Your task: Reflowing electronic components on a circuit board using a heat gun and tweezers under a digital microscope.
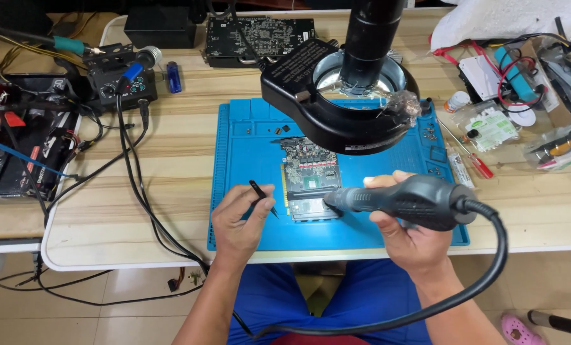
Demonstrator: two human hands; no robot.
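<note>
A green circuit board point(308, 176) lies on a blue work mat point(247, 147) under a black ring-lit microscope head point(343, 96). My left hand point(237, 220) pinches black tweezers point(263, 198) just left of the board's near edge. My right hand point(410, 233) grips a dark hot-air handle point(407, 201) whose nozzle points left at the board's near end. A thick black hose point(490, 268) runs from the handle down past my lap.
A soldering station point(122, 80) with cables sits at the far left, beside a blue lighter point(174, 76). Another circuit board point(260, 38) lies at the back. Tools, a red-handled screwdriver point(474, 160) and bagged parts crowd the right side. The table's front edge is near my knees.
</note>
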